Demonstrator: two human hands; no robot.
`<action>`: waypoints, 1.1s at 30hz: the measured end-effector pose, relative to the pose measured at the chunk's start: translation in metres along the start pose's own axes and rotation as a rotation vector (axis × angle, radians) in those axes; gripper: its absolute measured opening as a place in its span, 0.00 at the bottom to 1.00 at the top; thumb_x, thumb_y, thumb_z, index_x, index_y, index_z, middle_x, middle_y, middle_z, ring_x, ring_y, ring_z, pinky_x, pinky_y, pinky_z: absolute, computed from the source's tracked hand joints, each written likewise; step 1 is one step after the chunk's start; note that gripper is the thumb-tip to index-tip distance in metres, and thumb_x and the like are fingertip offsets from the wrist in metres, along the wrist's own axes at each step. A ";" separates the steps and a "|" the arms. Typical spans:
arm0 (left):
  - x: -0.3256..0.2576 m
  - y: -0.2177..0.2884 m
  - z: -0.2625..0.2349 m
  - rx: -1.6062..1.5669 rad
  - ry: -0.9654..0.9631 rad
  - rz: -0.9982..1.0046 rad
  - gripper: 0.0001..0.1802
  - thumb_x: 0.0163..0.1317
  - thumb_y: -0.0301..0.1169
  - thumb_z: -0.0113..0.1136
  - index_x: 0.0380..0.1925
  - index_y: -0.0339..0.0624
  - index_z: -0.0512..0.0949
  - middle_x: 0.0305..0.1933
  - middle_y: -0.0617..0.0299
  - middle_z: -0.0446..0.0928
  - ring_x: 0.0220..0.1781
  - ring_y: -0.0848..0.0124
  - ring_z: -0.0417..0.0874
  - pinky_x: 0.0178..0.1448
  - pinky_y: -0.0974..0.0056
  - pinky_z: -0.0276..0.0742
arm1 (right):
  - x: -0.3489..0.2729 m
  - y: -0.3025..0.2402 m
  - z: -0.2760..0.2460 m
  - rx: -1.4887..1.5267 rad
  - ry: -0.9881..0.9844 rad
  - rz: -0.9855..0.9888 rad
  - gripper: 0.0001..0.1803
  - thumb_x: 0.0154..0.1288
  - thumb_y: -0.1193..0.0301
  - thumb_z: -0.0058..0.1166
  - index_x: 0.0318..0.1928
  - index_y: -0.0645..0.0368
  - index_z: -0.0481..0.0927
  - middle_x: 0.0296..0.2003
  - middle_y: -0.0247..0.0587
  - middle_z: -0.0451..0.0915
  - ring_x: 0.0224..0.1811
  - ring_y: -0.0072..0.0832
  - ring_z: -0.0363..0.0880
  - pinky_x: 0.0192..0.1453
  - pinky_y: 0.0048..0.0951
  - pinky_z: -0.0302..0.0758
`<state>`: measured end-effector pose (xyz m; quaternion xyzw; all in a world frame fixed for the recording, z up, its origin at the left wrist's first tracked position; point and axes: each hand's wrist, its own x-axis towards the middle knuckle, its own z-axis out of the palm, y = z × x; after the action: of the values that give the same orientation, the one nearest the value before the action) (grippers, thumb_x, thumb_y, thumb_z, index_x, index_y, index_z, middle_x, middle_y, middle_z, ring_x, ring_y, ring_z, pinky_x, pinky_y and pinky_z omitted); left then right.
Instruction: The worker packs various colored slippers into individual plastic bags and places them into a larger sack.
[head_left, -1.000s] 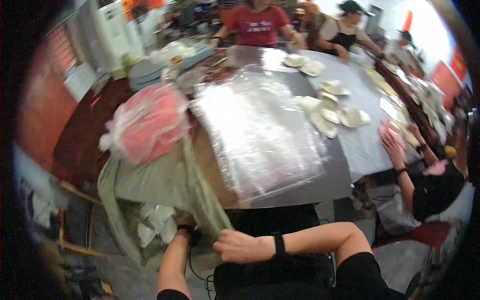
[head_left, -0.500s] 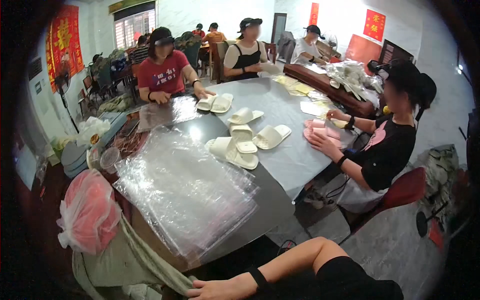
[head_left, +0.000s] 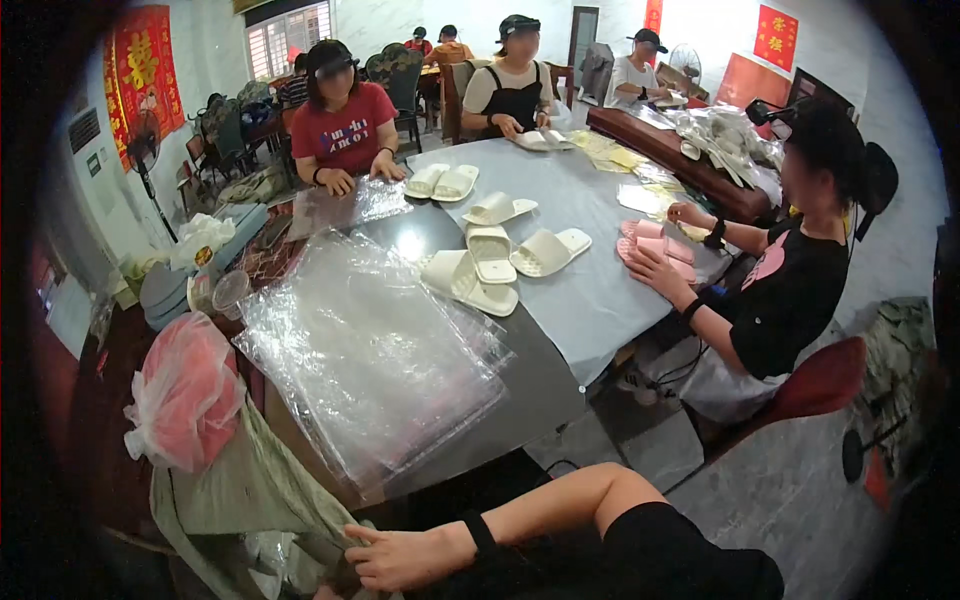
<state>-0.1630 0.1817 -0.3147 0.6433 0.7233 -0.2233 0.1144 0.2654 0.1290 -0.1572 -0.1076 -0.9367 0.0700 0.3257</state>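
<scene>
grey-green cloth of a sack (head_left: 250,490) hangs off the near left corner of the table (head_left: 540,380), its mouth sagging toward the floor, and this is what the right hand (head_left: 405,557) has hold of: the arm crosses the body from the right, and the fingers (head_left: 362,540) are curled and pressed onto a fold of the cloth at the sack's lower edge, thumb side up. the left hand is all but hidden at the very bottom of the view, so whether it is closed on the cloth or loose i cannot tell. the sack lies up and to the left of the grip, its long axis running from the hand diagonally up to the table corner, so the right hand is plainly the nearer one. a pink bundle in a thin plastic bag (head_left: 185,395) rests on top of the sack, just beside the table edge. next to that, on the tabletop, a thick stack of clear plastic bags (head_left: 370,360) is spread flat, touching the near rim. further in lie several pale slippers (head_left: 480,275), some stacked on one another. across the table other people sit at work; one to the right in a black top presses both hands on pink slippers (head_left: 650,245).
</scene>
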 end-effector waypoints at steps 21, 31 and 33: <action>-0.207 -0.035 -0.091 -0.482 -0.105 -0.591 0.43 0.71 0.48 0.62 0.76 0.35 0.58 0.79 0.48 0.60 0.79 0.51 0.63 0.76 0.46 0.66 | -0.010 -0.001 0.004 -0.155 0.018 0.059 0.03 0.54 0.69 0.60 0.25 0.51 0.82 0.38 0.41 0.76 0.55 0.43 0.72 0.74 0.60 0.56; -0.218 0.131 -0.172 -0.700 0.384 0.449 0.21 0.73 0.29 0.59 0.64 0.38 0.76 0.56 0.50 0.84 0.53 0.60 0.86 0.58 0.57 0.79 | -0.085 0.010 0.002 -0.036 -0.241 0.183 0.08 0.60 0.70 0.58 0.39 0.56 0.85 0.48 0.45 0.78 0.68 0.39 0.68 0.73 0.63 0.58; -0.201 0.149 -0.175 -0.750 0.327 0.588 0.21 0.73 0.27 0.57 0.65 0.39 0.76 0.57 0.50 0.83 0.54 0.62 0.86 0.58 0.58 0.79 | -0.099 0.009 0.005 -0.039 -0.279 0.221 0.10 0.61 0.71 0.57 0.42 0.57 0.85 0.57 0.49 0.76 0.72 0.41 0.66 0.71 0.62 0.60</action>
<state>0.0335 0.0982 -0.0973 0.7609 0.5505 0.1976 0.2809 0.3400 0.1133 -0.2219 -0.2055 -0.9565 0.1013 0.1808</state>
